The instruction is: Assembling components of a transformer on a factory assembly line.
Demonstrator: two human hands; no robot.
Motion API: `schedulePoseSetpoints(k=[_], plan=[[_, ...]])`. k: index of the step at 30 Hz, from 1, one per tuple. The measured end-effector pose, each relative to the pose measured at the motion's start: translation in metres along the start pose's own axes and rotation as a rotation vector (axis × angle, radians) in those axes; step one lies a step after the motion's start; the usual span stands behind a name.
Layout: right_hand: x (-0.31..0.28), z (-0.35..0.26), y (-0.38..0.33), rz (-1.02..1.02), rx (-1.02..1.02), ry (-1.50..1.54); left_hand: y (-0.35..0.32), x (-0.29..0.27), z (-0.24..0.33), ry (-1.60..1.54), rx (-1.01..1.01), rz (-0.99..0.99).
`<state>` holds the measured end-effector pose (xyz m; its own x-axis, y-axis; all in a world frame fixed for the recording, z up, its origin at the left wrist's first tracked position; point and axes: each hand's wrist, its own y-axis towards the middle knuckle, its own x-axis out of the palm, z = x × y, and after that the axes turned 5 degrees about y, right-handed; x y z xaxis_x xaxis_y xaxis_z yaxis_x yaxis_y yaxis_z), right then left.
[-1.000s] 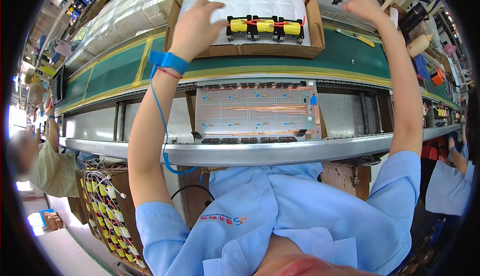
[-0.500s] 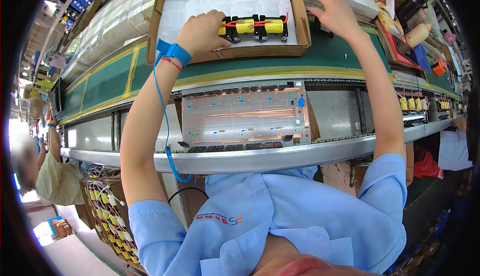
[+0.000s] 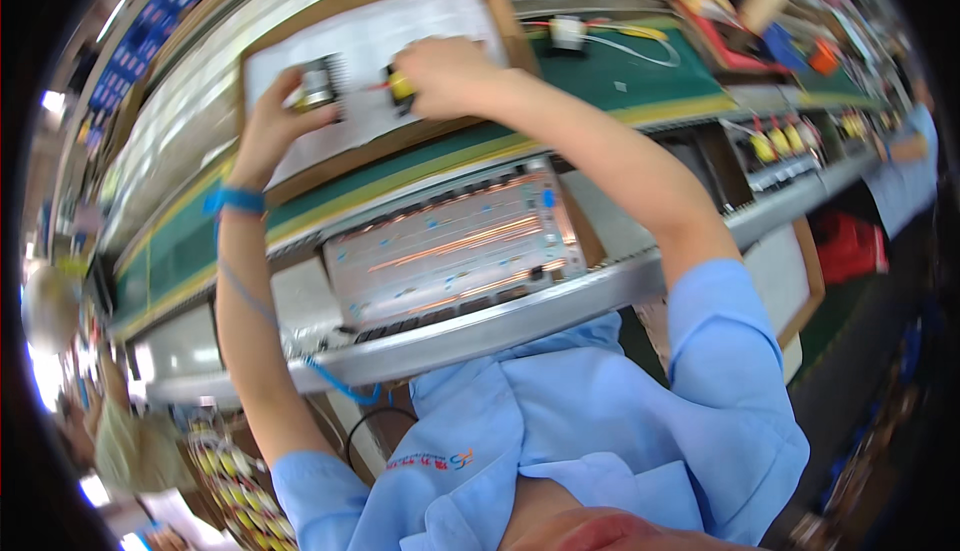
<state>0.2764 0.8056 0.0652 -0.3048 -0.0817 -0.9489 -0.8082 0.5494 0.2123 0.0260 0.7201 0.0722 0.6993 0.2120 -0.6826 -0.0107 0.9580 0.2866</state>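
Observation:
A shallow cardboard box [image 3: 500, 26] lined with white foam sits on the green conveyor belt [image 3: 640, 76]. My left hand [image 3: 270, 126] reaches into it and grips a small black and yellow wound component [image 3: 318, 83]. My right hand [image 3: 445, 76] is over the box's middle, closed on another yellow and black component [image 3: 398, 86]. A blue wrist strap [image 3: 235, 199] with a coiled cord is on my left wrist.
A transparent tray of small parts [image 3: 450, 251] lies on the metal shelf below the belt. A loose component with wires [image 3: 570, 31] rests on the belt to the right. Yellow components [image 3: 780, 136] line the shelf farther right. Another person [image 3: 120, 441] works at lower left.
The view has tilted and the box slid left. Both hands came together inside the box, and each now holds a component lifted from the row that lay there.

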Motion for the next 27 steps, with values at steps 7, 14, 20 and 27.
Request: schedulePoseSetpoints(k=[7,14,20,27], plan=[[0.005,0.023,0.002,0.091,0.056,-0.135,-0.001,-0.043,-0.04,0.062,-0.097,0.313],[-0.016,0.06,-0.001,0.022,0.092,0.242,-0.058,-0.113,-0.058,0.739,0.081,0.254],[0.003,0.048,0.0,0.277,-0.063,-0.108,-0.092,-0.114,-0.079,1.305,0.092,-0.062],[0.003,0.06,0.014,0.159,-0.031,-0.05,-0.084,-0.097,-0.076,1.25,-0.118,-0.296]])
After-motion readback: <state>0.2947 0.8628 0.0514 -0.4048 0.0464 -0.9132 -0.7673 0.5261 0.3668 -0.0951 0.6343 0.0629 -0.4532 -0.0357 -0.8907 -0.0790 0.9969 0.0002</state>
